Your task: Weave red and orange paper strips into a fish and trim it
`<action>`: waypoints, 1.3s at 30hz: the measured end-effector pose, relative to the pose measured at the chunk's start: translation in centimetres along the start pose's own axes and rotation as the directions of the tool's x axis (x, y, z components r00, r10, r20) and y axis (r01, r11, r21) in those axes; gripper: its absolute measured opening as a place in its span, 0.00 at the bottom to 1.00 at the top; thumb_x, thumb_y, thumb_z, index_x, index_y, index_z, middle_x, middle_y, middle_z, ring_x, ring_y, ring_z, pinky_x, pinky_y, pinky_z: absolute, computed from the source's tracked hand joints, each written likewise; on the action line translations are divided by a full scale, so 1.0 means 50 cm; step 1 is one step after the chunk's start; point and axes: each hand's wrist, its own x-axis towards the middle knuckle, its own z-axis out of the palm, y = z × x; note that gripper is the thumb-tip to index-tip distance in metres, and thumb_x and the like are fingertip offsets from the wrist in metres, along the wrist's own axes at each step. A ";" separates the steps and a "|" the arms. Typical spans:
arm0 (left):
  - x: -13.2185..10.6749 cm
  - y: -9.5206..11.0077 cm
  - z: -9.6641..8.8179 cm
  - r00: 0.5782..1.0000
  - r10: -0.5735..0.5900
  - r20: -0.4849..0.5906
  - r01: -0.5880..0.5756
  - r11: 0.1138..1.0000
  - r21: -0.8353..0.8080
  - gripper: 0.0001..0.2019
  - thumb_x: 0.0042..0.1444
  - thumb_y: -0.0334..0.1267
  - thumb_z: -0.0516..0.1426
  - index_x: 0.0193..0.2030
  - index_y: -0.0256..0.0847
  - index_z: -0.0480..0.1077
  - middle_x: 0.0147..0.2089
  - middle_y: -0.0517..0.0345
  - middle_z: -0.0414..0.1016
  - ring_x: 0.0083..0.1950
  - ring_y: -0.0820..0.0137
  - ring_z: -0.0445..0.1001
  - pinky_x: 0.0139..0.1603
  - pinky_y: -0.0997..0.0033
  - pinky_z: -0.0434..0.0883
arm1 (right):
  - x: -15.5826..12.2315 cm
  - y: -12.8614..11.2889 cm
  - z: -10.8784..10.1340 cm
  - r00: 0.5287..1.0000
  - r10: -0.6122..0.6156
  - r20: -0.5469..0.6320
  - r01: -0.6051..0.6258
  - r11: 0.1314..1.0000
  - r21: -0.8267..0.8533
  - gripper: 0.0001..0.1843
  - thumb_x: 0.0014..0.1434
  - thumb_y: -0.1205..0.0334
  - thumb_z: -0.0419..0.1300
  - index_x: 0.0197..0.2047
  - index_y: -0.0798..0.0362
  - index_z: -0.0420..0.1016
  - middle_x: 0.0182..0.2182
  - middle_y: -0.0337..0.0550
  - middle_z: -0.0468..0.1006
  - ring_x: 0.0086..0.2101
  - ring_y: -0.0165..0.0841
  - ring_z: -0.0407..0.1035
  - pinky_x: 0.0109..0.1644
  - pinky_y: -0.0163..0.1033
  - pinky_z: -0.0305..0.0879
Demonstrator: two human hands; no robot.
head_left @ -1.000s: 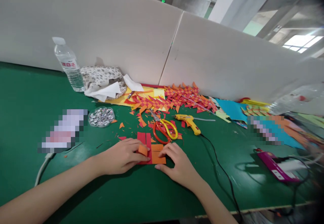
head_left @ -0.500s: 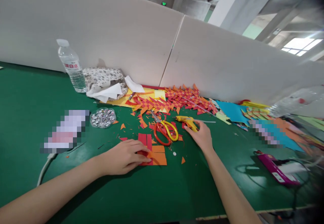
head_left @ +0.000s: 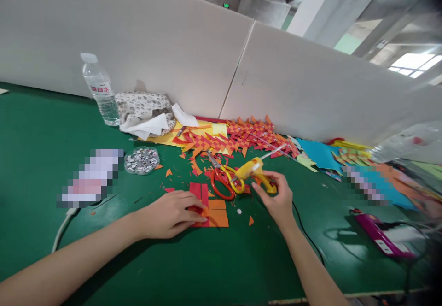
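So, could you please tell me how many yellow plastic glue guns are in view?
1: the yellow plastic glue gun, in the bare right hand, near the metal scissors with red and yellow handles. Another could be hidden under the woven red and orange paper.

Your broad, glossy green tabletop (head_left: pixel 138 273) carries steel scissors (head_left: pixel 220 167) with one red and one yellow handle loop. Nearer you than the scissors, slit paper sheets (head_left: pixel 218 215) are plain red and plain orange. Right of the scissors, your yellow plastic glue gun (head_left: pixel 249 168) has a black cord (head_left: pixel 305 232). Behind the scissors, woven paper pieces (head_left: pixel 248 132) show red-and-orange checks.
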 end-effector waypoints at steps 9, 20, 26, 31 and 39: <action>0.004 0.003 -0.004 0.999 -0.004 0.046 0.004 1.000 -0.007 0.19 0.60 0.31 0.47 0.56 0.50 0.65 0.53 0.54 0.69 0.53 0.64 0.66 0.52 0.62 0.65 | -0.035 -0.038 0.021 0.920 -0.284 0.271 0.288 0.957 0.028 0.11 0.53 0.62 0.60 0.39 0.49 0.64 0.41 0.47 0.74 0.43 0.40 0.70 0.45 0.45 0.68; 0.004 0.005 -0.006 0.996 -0.044 0.082 0.046 0.999 -0.015 0.18 0.61 0.32 0.47 0.55 0.53 0.65 0.54 0.55 0.68 0.52 0.65 0.67 0.51 0.63 0.66 | -0.039 -0.030 0.024 0.853 -0.427 0.299 0.444 0.896 0.011 0.08 0.55 0.68 0.58 0.38 0.48 0.66 0.41 0.47 0.77 0.42 0.40 0.71 0.49 0.51 0.66; 0.005 0.006 -0.007 0.996 -0.039 0.078 0.039 0.999 0.002 0.18 0.61 0.32 0.47 0.55 0.52 0.65 0.54 0.54 0.69 0.52 0.65 0.67 0.50 0.64 0.66 | -0.037 -0.031 0.023 0.853 -0.446 0.270 0.461 0.888 0.009 0.08 0.55 0.70 0.57 0.36 0.48 0.66 0.40 0.46 0.78 0.41 0.37 0.72 0.47 0.48 0.68; 0.005 0.006 -0.008 0.995 -0.045 0.087 0.044 0.999 0.011 0.18 0.61 0.33 0.47 0.55 0.52 0.65 0.54 0.54 0.68 0.52 0.65 0.67 0.51 0.64 0.66 | -0.036 -0.032 0.021 0.862 -0.434 0.263 0.448 0.894 0.009 0.07 0.55 0.69 0.58 0.37 0.48 0.67 0.40 0.46 0.77 0.41 0.37 0.71 0.46 0.47 0.68; 0.005 0.006 -0.009 0.993 -0.051 0.107 0.049 0.999 0.014 0.18 0.61 0.32 0.47 0.56 0.52 0.65 0.55 0.54 0.68 0.53 0.65 0.67 0.51 0.63 0.65 | -0.040 -0.041 0.019 0.885 -0.397 0.241 0.396 0.916 0.055 0.08 0.53 0.66 0.60 0.37 0.48 0.67 0.41 0.46 0.77 0.43 0.39 0.71 0.48 0.48 0.66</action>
